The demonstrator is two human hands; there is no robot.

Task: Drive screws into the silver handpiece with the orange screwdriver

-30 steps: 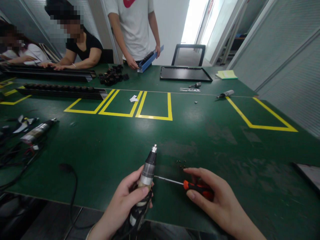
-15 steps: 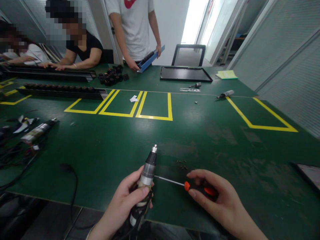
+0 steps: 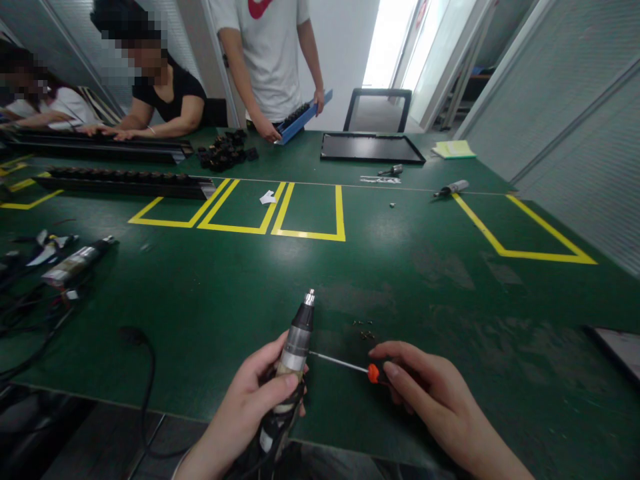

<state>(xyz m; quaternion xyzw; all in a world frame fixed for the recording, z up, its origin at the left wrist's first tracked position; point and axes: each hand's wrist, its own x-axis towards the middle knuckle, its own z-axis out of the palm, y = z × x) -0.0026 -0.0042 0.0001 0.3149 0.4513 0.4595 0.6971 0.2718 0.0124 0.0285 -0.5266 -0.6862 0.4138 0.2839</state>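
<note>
An electric screwdriver (image 3: 295, 350) with a black collar and metal tip is gripped in my left hand (image 3: 257, 390), its tip pointing away from me. My right hand (image 3: 433, 393) is closed round the dark handle of a manual screwdriver (image 3: 345, 363), whose orange collar shows beside the fingers. The thin shaft points left, and its end is at the side of the electric tool; whether they touch I cannot tell. Several small screws (image 3: 367, 335) lie on the green table (image 3: 200, 280) just beyond my right hand.
A second electric tool (image 3: 77, 263) and cables (image 3: 147, 393) lie at the left. Across the table are a black rail (image 3: 130, 183), dark parts (image 3: 225, 152), a black frame (image 3: 373, 148) and another tool (image 3: 451, 189). A standing person (image 3: 273, 67) holds a blue rail (image 3: 305, 120); others sit left.
My right hand's fingers have shifted on the manual screwdriver and now cover more of its handle. My left hand and the electric screwdriver have stayed in place.
</note>
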